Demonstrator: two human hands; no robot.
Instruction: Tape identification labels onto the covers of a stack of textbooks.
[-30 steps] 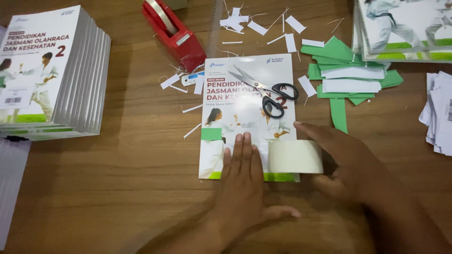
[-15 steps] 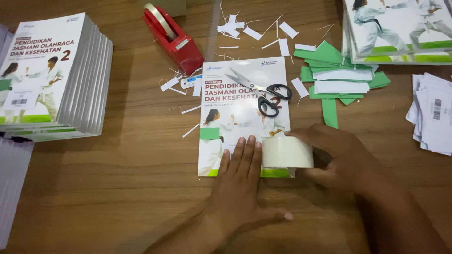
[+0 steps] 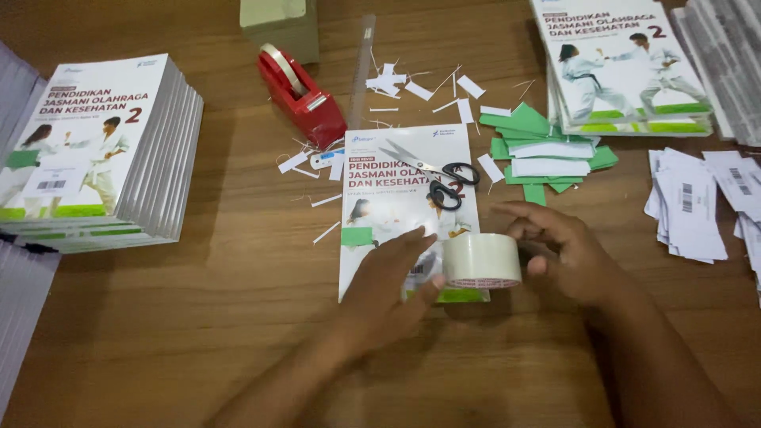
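Note:
A white and green book (image 3: 388, 194) lies flat on the wooden table (image 3: 198, 333) in front of me. My right hand (image 3: 567, 250) grips a wide roll of clear tape (image 3: 481, 260) standing on edge over the book's lower right corner. My left hand (image 3: 388, 289) rests flat on the book's lower part, fingers spread, its fingertips touching the roll's left side. Black-handled scissors (image 3: 440, 178) lie on the upper half of the cover.
A red tape dispenser (image 3: 300, 95) sits behind the book. A stack of matching books (image 3: 99, 150) stands at left, another (image 3: 626, 67) at the back right. Green paper offcuts (image 3: 547, 150), white scraps (image 3: 412, 83) and a pile of barcode labels (image 3: 697, 202) lie at right.
The tape roll has turned from side-on to standing on edge over the book's corner. My left hand slid right to meet it. The camera has moved closer.

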